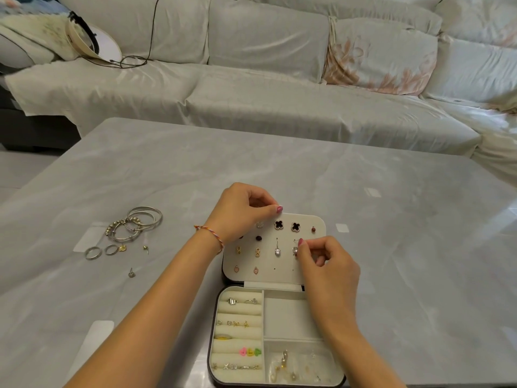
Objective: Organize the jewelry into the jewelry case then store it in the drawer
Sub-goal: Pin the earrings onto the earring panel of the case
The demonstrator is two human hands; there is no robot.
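An open jewelry case (282,312) lies on the table in front of me, its white earring panel (282,264) raised behind the tray. Several earrings are pinned on the panel. My left hand (240,211) grips the panel's top edge, thumb at its upper rim. My right hand (324,261) pinches a crystal drop earring (295,249) against the panel's right side. Rings sit in the tray's padded rolls (237,306). To the left on the table lie silver bangles (140,222), two rings (102,251), and two loose stud earrings (131,273).
The grey marble-look table (391,233) stretches wide around the case. A sofa under a pale cover (251,93) stands behind it, with a sun hat and a cord (92,43) on its left end. No drawer is in view.
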